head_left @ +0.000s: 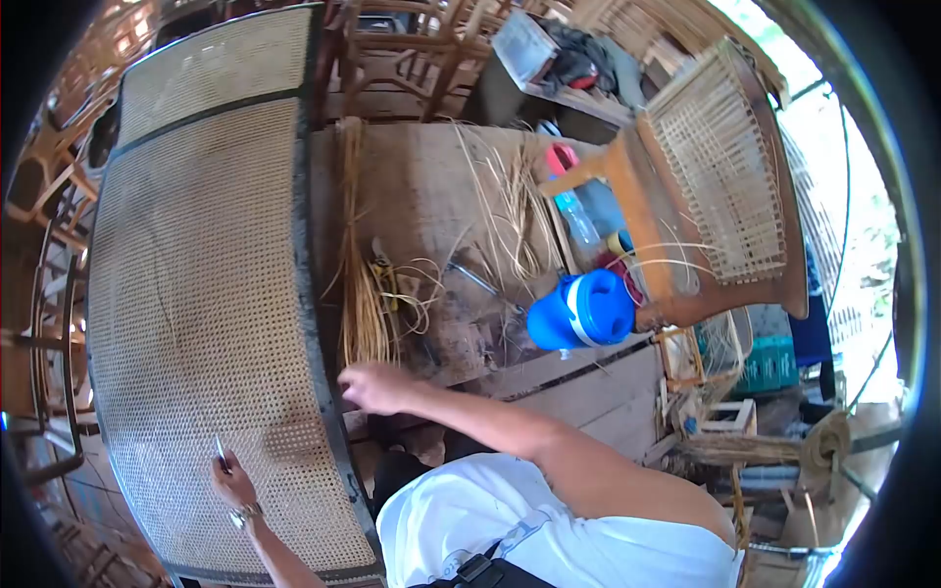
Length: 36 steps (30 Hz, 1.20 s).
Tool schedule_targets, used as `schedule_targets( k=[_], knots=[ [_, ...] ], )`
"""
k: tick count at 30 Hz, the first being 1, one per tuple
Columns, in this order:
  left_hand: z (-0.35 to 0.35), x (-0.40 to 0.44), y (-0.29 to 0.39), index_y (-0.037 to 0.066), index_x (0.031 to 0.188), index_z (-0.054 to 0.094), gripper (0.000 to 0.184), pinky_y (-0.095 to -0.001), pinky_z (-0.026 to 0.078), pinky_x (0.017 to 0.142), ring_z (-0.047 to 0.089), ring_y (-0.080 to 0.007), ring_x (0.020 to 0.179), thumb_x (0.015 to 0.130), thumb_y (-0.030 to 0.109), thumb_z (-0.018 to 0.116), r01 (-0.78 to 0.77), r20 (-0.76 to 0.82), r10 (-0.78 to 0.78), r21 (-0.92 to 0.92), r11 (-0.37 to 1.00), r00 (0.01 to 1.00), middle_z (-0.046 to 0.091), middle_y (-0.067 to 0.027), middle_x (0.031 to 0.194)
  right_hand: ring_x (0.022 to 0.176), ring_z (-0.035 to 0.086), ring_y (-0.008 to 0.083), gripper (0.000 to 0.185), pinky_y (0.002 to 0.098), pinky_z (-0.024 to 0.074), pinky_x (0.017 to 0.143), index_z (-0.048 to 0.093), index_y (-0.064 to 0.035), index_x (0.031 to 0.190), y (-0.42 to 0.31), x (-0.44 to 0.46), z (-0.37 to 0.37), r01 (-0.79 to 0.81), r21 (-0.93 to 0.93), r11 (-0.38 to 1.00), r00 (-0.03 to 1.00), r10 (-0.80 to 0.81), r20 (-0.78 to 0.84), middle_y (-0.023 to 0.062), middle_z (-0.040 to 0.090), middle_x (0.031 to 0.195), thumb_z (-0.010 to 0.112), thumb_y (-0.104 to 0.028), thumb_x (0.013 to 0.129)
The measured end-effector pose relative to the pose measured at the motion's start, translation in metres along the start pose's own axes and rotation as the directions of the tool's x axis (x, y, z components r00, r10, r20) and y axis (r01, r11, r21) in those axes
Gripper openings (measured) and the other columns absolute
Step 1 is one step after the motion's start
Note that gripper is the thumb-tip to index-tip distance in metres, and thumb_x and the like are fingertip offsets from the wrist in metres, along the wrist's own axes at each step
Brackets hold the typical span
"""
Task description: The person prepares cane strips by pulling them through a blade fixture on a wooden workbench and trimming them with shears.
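A large woven cane panel (206, 255) in a dark frame stretches along my left side, with a dark crossbar near its far end. Over its near part is my left hand (233, 482), a watch on the wrist, its fingers closed around a small pointed tool (221, 449) with a pale tip. The tool's exact kind is too small to tell. My right hand (376, 388) is beside the panel's right frame edge, fingers curled; whatever they may hold is hidden. Just beyond it lies a bundle of cane strips (365, 314), with yellow-and-black pliers (385, 279) on it.
On the wooden platform (421, 176) lie loose cane strands (520, 211) and a thin metal tool (474, 275). A blue water jug (580, 312) stands at the right, near a plastic bottle (576, 218) and a wooden chair with a woven back (720, 167). Chair frames (407, 44) crowd behind.
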<state>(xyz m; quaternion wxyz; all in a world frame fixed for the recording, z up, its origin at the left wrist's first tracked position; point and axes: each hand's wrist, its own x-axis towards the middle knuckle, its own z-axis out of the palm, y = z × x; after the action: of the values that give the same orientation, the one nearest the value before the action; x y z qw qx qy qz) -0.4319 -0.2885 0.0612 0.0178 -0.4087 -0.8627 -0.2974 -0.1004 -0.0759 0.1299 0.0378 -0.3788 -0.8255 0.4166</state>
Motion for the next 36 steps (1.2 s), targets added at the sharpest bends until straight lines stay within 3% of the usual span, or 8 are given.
schedule_targets(
  k=[1, 5, 8, 16, 25, 29, 30, 36],
  knots=[
    [0.001, -0.014, 0.013, 0.002, 0.078, 0.059, 0.028, -0.0378, 0.038, 0.049, 0.049, -0.0222, 0.051, 0.090, 0.027, 0.061, 0.087, 0.041, -0.087, 0.005, 0.996, 0.995, 0.056, -0.0105, 0.060, 0.098, 0.063, 0.0322, 0.028, 0.0414, 0.0505, 0.083, 0.064, -0.0047, 0.108, 0.031, -0.013, -0.020, -0.234, 0.037, 0.972, 0.969, 0.236, -0.070, 0.0168, 0.065, 0.105, 0.059, -0.021, 0.086],
    [0.007, -0.047, 0.050, 0.003, 0.084, 0.061, 0.025, -0.0349, 0.042, 0.054, 0.052, -0.0190, 0.055, 0.090, 0.027, 0.061, 0.387, 0.217, -0.372, -0.030, 0.922, 0.903, 0.061, -0.0086, 0.063, 0.075, 0.063, 0.0372, 0.013, 0.0468, 0.0509, 0.065, 0.058, -0.0032, 0.086, 0.184, -0.054, -0.090, -0.580, -0.105, 0.808, 0.681, 0.409, -0.608, 0.0184, 0.062, 0.081, 0.061, -0.014, 0.079],
    [0.019, -0.064, 0.074, 0.006, 0.086, 0.060, 0.017, -0.0275, 0.046, 0.069, 0.056, -0.0125, 0.067, 0.094, 0.020, 0.055, 0.394, 0.184, -0.349, -0.382, 0.836, 0.919, 0.065, -0.0039, 0.073, 0.093, 0.061, 0.0401, 0.018, 0.0499, 0.0496, 0.078, 0.058, -0.0010, 0.096, 0.268, -0.077, -0.143, -0.754, -0.015, 0.657, 0.424, 0.468, -0.776, 0.0230, 0.059, 0.102, 0.057, -0.008, 0.080],
    [0.036, -0.056, 0.098, 0.003, 0.088, 0.060, 0.022, -0.0274, 0.043, 0.068, 0.055, -0.0105, 0.070, 0.096, 0.024, 0.055, 0.399, 0.281, -0.294, -0.482, 0.780, 0.914, 0.066, -0.0046, 0.074, 0.104, 0.062, 0.0298, 0.024, 0.0400, 0.0520, 0.081, 0.070, -0.0107, 0.104, 0.354, -0.066, -0.193, -0.933, -0.282, 0.224, 0.355, 0.703, -0.616, 0.0094, 0.059, 0.116, 0.053, -0.019, 0.090],
    [0.040, -0.053, 0.112, 0.002, 0.090, 0.062, 0.024, -0.0257, 0.044, 0.072, 0.057, -0.0110, 0.073, 0.095, 0.025, 0.057, 0.492, 0.349, -0.366, -0.409, 0.768, 0.862, 0.066, -0.0056, 0.080, 0.106, 0.063, 0.0306, 0.028, 0.0431, 0.0531, 0.082, 0.066, -0.0095, 0.110, 0.359, -0.074, -0.226, -0.918, -0.162, 0.361, 0.391, 0.766, -0.509, 0.0112, 0.066, 0.111, 0.054, -0.016, 0.085],
    [0.040, -0.059, 0.103, 0.002, 0.091, 0.063, 0.023, -0.0274, 0.042, 0.061, 0.053, -0.0114, 0.067, 0.094, 0.025, 0.057, 0.335, 0.205, -0.284, -0.283, 0.899, 0.936, 0.063, -0.0055, 0.074, 0.108, 0.062, 0.0267, 0.028, 0.0414, 0.0517, 0.087, 0.066, -0.0126, 0.111, 0.367, -0.079, -0.227, -0.793, -0.374, 0.482, 0.603, 0.709, -0.366, 0.0106, 0.064, 0.116, 0.055, -0.018, 0.085],
    [0.029, -0.060, 0.105, 0.003, 0.090, 0.063, 0.022, -0.0285, 0.041, 0.057, 0.051, -0.0116, 0.064, 0.093, 0.024, 0.058, 0.300, 0.201, -0.285, -0.052, 0.952, 0.937, 0.061, -0.0055, 0.071, 0.108, 0.061, 0.0273, 0.027, 0.0409, 0.0517, 0.087, 0.067, -0.0124, 0.109, 0.367, -0.074, -0.221, -0.805, -0.408, 0.430, 0.573, 0.742, -0.348, 0.0111, 0.064, 0.115, 0.055, -0.017, 0.085],
    [0.017, -0.070, 0.102, 0.003, 0.087, 0.062, 0.020, -0.0302, 0.037, 0.052, 0.047, -0.0116, 0.059, 0.092, 0.022, 0.059, 0.321, 0.207, -0.296, -0.099, 0.942, 0.932, 0.059, -0.0048, 0.069, 0.108, 0.061, 0.0318, 0.023, 0.0433, 0.0508, 0.088, 0.069, -0.0083, 0.102, 0.355, -0.074, -0.227, -0.880, -0.281, 0.384, 0.471, 0.787, -0.399, 0.0155, 0.065, 0.113, 0.057, -0.020, 0.086]
  ],
)
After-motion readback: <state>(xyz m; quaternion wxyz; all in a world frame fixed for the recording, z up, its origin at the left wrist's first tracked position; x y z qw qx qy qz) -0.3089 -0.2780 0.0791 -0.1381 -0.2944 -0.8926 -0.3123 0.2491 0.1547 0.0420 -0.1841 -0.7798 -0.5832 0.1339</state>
